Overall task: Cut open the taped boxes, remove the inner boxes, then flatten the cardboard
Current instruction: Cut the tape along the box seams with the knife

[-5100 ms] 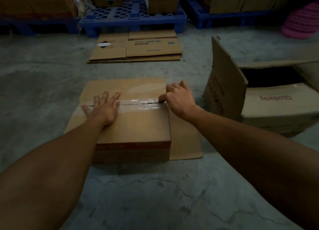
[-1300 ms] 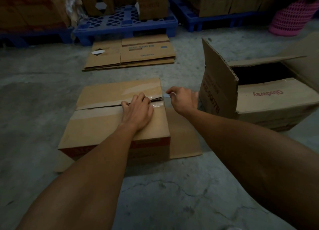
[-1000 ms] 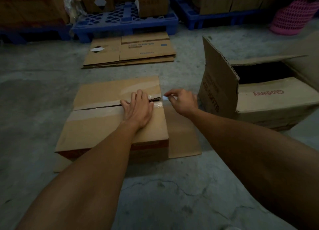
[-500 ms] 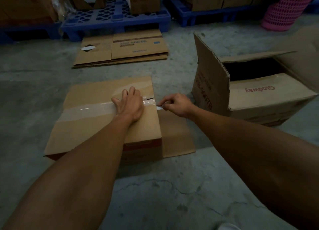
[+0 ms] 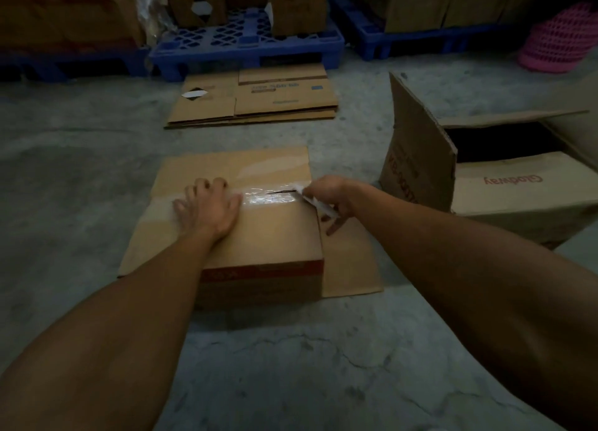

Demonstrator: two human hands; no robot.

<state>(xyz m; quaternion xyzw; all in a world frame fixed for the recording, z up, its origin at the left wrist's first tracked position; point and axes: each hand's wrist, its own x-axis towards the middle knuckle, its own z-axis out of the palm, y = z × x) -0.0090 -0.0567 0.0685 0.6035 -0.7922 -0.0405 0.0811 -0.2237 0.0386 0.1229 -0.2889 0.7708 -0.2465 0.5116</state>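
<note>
now left hand (image 5: 208, 209) flat on taped box (image 5: 259, 236), fingers spread, pressing. right hand (image 5: 326, 197) pinching loose tape end (image 5: 315, 201) at seam's right edge. seam mostly sealed. beyond grip: flattened cardboard (image 5: 255, 100) done; opened box (image 5: 504, 178) unflattened.

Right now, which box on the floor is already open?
The big box on the right with red writing: its flaps gape open. The box under both hands is still taped.
</note>
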